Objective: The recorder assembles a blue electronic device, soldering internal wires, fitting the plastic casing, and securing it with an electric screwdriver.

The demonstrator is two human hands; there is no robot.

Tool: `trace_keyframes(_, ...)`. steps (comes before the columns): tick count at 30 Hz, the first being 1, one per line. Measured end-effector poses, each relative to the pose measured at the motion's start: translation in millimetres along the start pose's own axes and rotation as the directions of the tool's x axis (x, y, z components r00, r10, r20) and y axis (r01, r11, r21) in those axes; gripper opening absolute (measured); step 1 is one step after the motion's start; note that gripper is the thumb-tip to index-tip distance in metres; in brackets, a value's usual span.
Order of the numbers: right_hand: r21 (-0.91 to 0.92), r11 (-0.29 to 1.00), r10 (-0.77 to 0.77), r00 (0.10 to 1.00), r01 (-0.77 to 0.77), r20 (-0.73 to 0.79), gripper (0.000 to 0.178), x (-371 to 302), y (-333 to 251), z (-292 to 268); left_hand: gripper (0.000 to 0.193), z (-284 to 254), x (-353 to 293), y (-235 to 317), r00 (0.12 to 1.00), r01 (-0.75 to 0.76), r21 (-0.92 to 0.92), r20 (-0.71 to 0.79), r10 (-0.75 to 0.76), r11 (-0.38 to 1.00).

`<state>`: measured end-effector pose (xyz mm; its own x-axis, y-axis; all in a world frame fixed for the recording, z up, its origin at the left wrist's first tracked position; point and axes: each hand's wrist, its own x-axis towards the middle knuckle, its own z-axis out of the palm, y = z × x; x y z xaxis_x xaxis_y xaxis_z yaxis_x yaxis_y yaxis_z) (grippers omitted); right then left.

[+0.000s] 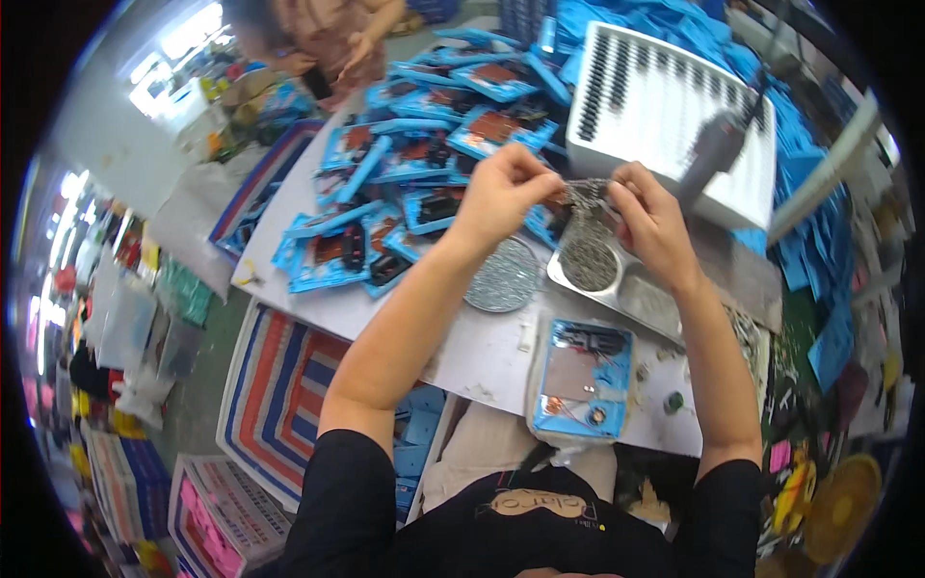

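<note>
Grey metal, a thin bunched strand (585, 196) of it, hangs between the person's two hands, above the near end of a pale metal tray (615, 308). The left hand (506, 200) has its thumb and forefinger pinched together on the left end of the strand, the other fingers curled in. The right hand (649, 220) pinches the opposite end between thumb and fingertip, with almost no gap; the links or bits are too small and blurred to tell apart. Just under the hands, a round hollow in the tray holds a heap of small grey bits (590, 265). To its left stands a round dish (495, 310) filled with shiny silvery pieces. Close to the person's body, near the edge of the white table (482, 358), lies a blue packet (583, 379) with dark and brown things behind its clear front. More blue packs (414, 159) are piled loosely beyond the left hand. Beyond the right hand sits a white box (575, 137) with rows of black pieces. At the table's far left, another person (332, 34) stands with one hand raised.
</note>
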<state>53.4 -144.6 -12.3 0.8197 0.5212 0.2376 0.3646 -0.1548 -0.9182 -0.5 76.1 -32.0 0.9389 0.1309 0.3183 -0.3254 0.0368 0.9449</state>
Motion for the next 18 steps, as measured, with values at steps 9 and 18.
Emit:
trace_keyframes(9,0.099,0.994,-0.057,0.998,0.055,0.012,0.021,14.1,-7.0,-11.2,0.012,1.6,19.7,38.1,0.999,-0.042,0.100,0.026,0.040,0.994)
trace_keyframes(18,0.181,0.979,-0.096,0.995,0.091,0.021,0.015,28.6,-2.7,8.1,0.014,-131.8,70.7,141.2,0.909,-0.278,0.577,-0.100,0.404,0.768)
